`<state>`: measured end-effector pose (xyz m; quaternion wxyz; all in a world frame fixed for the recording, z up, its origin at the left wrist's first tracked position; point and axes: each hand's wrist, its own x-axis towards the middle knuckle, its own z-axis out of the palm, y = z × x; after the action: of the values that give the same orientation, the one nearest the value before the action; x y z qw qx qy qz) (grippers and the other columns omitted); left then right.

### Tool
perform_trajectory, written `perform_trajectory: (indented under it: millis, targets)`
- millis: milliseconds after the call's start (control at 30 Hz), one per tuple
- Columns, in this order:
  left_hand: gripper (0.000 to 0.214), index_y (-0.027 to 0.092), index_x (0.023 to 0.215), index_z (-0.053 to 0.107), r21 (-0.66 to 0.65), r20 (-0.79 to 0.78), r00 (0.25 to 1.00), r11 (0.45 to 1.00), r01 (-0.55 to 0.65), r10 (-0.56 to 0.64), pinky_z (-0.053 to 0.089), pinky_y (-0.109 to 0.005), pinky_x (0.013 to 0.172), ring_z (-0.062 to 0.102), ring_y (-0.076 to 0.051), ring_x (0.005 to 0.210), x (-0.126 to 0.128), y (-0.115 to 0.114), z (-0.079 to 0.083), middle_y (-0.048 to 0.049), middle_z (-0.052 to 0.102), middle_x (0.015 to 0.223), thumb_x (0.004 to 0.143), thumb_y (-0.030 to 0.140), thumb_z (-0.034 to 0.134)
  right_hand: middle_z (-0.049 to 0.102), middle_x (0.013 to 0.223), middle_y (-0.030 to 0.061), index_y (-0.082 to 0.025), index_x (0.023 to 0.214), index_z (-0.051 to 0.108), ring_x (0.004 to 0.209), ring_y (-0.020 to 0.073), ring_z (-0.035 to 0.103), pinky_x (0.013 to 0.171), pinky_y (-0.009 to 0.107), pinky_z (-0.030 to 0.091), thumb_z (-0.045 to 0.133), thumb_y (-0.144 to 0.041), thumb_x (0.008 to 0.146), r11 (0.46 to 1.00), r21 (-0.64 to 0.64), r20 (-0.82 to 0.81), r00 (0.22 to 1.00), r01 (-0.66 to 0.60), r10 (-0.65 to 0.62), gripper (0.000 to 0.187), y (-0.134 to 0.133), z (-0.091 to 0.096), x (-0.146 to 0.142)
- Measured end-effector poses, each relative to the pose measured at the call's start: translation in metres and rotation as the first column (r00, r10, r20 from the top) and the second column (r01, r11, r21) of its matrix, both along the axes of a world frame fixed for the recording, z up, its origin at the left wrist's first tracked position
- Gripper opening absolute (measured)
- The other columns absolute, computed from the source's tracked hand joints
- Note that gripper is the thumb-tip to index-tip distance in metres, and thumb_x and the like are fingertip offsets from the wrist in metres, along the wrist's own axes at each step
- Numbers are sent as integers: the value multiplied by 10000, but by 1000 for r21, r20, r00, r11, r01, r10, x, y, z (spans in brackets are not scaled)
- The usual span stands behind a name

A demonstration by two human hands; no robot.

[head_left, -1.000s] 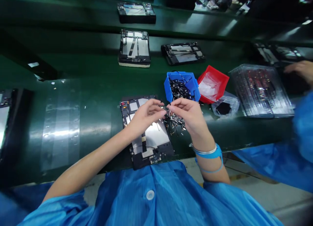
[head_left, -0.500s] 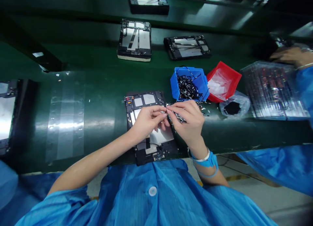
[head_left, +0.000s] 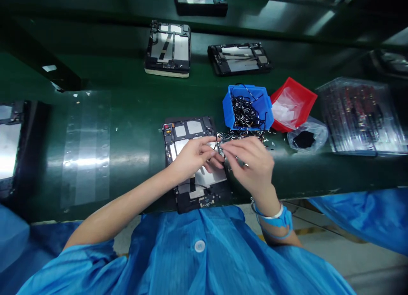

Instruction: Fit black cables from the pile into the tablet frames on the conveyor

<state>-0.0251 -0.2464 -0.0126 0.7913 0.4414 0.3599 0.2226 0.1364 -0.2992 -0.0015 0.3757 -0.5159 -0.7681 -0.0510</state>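
Observation:
My left hand (head_left: pixel 199 154) is over an opened tablet (head_left: pixel 188 128), whose black frame and silvery panels show. Between its thumb and index finger it pinches a thin black cable (head_left: pixel 216 143). Just to the right, my right hand (head_left: pixel 251 162) has thumb and index finger pressed together close to the cable; what they hold is too small and blurred to make out. Behind the right hand lies a pile of short black cables with white ends (head_left: pixel 242 134), partly hidden by the fingers.
A blue bin (head_left: pixel 267 110) of black cables stands beside a red bin (head_left: pixel 304 101) with a clear bag. Near these are a plastic bag (head_left: pixel 314 137) and stacked clear trays (head_left: pixel 363 116). More opened tablets (head_left: pixel 168 48) sit at the back; clear film strips (head_left: pixel 86 159) lie left.
My right hand has moved slightly right and down, its fingertips now a little apart from the left ones. The co-worker's hand by the clear trays has gone out of view.

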Motion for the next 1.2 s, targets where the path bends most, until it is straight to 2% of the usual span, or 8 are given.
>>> perform_trajectory:
  millis: [433,633,800,933,1000,1067,1133,1200]
  targets:
    - [786,121,1498,268,-24,37,999,1000,-4,4,567,-195,589,706,-136,666,-5,-6,1,-43,747,780,774,-48,524,742,796,31,-214,852,693,709,179,612,628,324,539,597,-109,820,994,-9,94,990,-106,107,146,-1,-5,-6]
    - [842,108,1515,192,-97,30,999,995,-26,29,552,-200,546,735,-203,788,-18,-8,2,-141,747,951,763,-30,545,730,925,45,-295,1133,671,817,216,630,707,380,516,540,-98,849,985,25,101,980,171,-172,370,-2,-1,10]
    - [820,74,1507,191,-105,73,997,994,32,-25,564,-237,571,731,-235,853,-30,-14,6,-100,753,828,784,38,575,715,819,16,-296,952,708,735,168,589,615,308,493,562,-145,869,987,-32,238,957,-161,163,225,4,-2,-7]
    - [666,118,1446,362,82,-4,999,996,-32,32,581,-298,658,722,-238,883,-60,-27,16,-98,749,908,837,199,619,719,808,16,-257,815,697,738,158,599,648,310,504,580,-150,868,980,-87,25,983,-177,180,166,10,0,-29]
    - [469,173,1332,514,355,-131,953,911,-211,272,574,-328,773,708,-220,930,-81,-36,13,-84,737,1006,877,253,594,713,770,5,-247,809,699,717,146,611,643,303,501,604,-146,853,972,-184,-198,974,-145,108,146,16,1,-39]
    - [312,209,1213,602,666,-227,803,690,-285,551,543,-348,875,683,-205,993,-100,-46,3,-63,719,1077,907,230,544,704,733,-4,-234,781,706,679,137,618,610,289,498,653,-166,815,919,-358,-401,916,-166,9,93,24,-2,-50]
    - [278,209,1159,627,856,-271,694,496,-143,667,522,-372,918,662,-210,1033,-113,-54,-13,-64,704,1116,905,183,516,700,723,-2,-217,762,714,652,134,620,578,281,497,701,-197,762,812,-530,-529,844,-245,-91,25,34,-7,-60]
    - [290,185,1153,628,915,-325,687,401,54,650,517,-392,923,649,-229,1059,-120,-61,-28,-89,690,1146,894,153,501,698,722,4,-202,773,721,643,131,620,575,278,499,725,-214,719,699,-634,-594,787,-331,-165,56,43,-14,-69]
